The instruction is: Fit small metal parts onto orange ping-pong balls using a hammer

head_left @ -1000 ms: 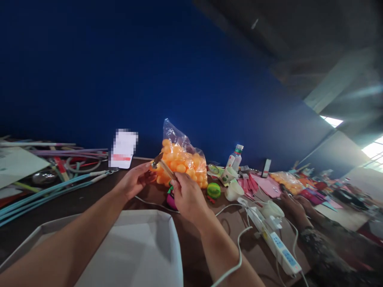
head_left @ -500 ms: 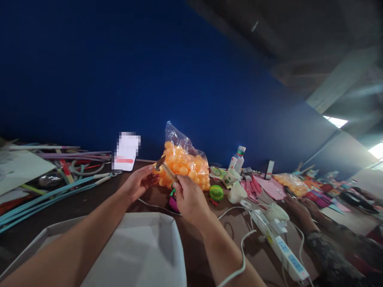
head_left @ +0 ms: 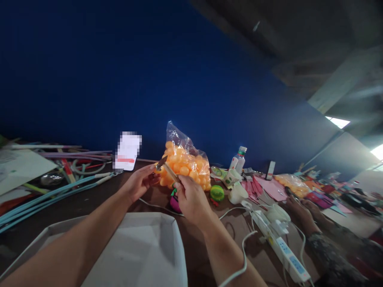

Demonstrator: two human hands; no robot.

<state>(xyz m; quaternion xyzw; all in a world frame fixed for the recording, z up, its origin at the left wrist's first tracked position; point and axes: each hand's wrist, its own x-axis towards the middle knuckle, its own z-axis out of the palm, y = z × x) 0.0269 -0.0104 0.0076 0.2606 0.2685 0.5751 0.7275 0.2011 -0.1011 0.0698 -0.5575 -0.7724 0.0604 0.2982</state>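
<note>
My right hand (head_left: 193,197) is closed around the light wooden handle of a small hammer (head_left: 170,172), whose dark metal head lies crosswise at the handle's far end. My left hand (head_left: 142,183) has its thumb and fingers curled together beside that head. A small yellowish, shiny thing seems to be at its fingertips, too small to name. Just behind both hands stands a clear plastic bag (head_left: 187,169) full of orange balls. A purple ornament (head_left: 175,203) with a green top lies below my right hand.
A white box or tray (head_left: 140,255) is in front of me. A phone (head_left: 127,153) stands behind. Blue rods (head_left: 54,193) lie left. To the right are a green ball-shaped ornament (head_left: 217,193), a paper cup (head_left: 238,193), a bottle (head_left: 239,159), a power strip (head_left: 283,247) with cables, and another person's hands (head_left: 299,209).
The whole view has shifted very slightly. Both my hands keep nearly the same pose, with the hammer head still beside my left fingertips.
</note>
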